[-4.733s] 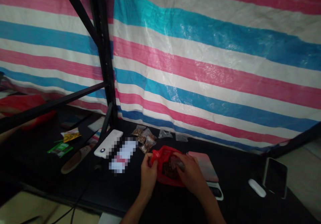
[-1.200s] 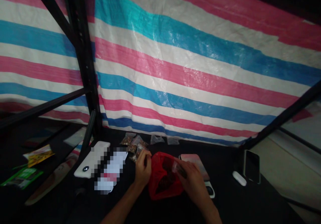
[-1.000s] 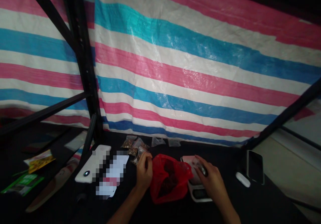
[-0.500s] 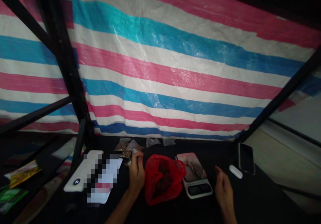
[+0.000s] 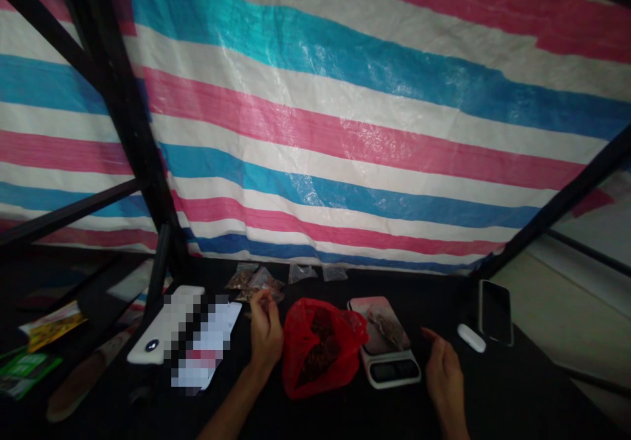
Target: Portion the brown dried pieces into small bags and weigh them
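My left hand (image 5: 266, 333) rests on the dark table, fingers loosely bent and nothing visible in them. It lies just left of an open red plastic bag (image 5: 290, 341) holding dark brown dried pieces (image 5: 323, 348). Beyond its fingertips are small clear zip bags (image 5: 263, 284) with brownish contents. On a digital kitchen scale (image 5: 394, 369), right of the red bag, lies a small filled clear bag (image 5: 387, 327). My right hand (image 5: 445, 371) is off the scale's right side, apart from it, fingers partly stretched and holding nothing visible.
Two clear zip bags (image 5: 302, 273) lie at the back edge. On the right are a white oval case (image 5: 471, 338) and a phone (image 5: 495, 312). At left sit a white device (image 5: 148, 346) and a blurred-out sheet (image 5: 217, 335). A striped tarp (image 5: 345, 137) hangs behind, between dark metal posts (image 5: 133, 137).
The view has tilted and shifted slightly. Both hands stay on either side of the red bag and scale; the left fingers have shifted only a little. The bag on the scale stays put.
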Motion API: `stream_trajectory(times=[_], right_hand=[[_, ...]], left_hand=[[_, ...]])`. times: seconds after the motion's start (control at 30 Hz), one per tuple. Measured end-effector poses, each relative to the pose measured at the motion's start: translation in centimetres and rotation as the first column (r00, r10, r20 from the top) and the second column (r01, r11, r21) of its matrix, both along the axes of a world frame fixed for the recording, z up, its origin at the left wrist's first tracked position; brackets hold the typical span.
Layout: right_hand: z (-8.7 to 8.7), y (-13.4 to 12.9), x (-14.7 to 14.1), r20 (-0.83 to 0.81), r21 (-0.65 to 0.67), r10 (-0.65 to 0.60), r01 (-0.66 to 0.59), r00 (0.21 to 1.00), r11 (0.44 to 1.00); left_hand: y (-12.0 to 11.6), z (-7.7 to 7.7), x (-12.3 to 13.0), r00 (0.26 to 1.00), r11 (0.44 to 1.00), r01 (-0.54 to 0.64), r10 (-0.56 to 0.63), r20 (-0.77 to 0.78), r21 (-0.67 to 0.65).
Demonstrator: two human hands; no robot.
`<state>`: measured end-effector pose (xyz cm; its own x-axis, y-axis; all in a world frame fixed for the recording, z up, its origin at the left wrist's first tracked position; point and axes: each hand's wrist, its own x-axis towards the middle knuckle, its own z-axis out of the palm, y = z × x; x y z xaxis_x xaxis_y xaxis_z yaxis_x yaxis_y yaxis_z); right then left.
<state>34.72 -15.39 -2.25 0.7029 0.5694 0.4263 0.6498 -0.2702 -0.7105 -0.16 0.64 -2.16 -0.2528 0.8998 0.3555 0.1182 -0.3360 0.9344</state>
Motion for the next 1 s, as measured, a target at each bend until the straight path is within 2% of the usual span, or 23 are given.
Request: stream_trajectory(times=[0.27,0.4,0.53,0.7,0.9,1.0], right_hand=[[0.0,0.2,-0.1,0.051,-0.011,0.023,-0.023,0.998,1.0],[0.5,0.2,-0.4,0.082,-0.024,0.06,-0.058,0.995,0.998],[1.8,1.2,-1.8,0.132,-0.063,0.203,-0.196,0.97,0.979],[3.4,4.1,-3.9,0.155,-0.172,0.341,-0.314,0.927,0.934],[5.2,5.9,-4.2,0.039,-0.162,0.418,-0.407,0.908,0.899],[6.9,5.7,-6.0,-0.035,-0.132,0.501,-0.501,0.865,0.855]], left_hand=[[0.0,-0.1,0.2,1.0,1.0,0.012,-0.012,-0.015,-0.003],[0.0,-0.1,0.2,1.0,1.0,0.008,-0.008,-0.025,-0.003],[0.1,-0.1,0.1,1.0,1.0,0.007,-0.007,-0.023,0.004],[0.2,0.0,0.1,0.999,1.0,0.009,-0.009,-0.032,0.006],[-0.2,0.6,0.1,0.999,1.0,0.001,0.0,-0.036,0.013],[-0.3,0.9,0.1,0.999,1.0,-0.011,0.012,-0.032,0.022]])
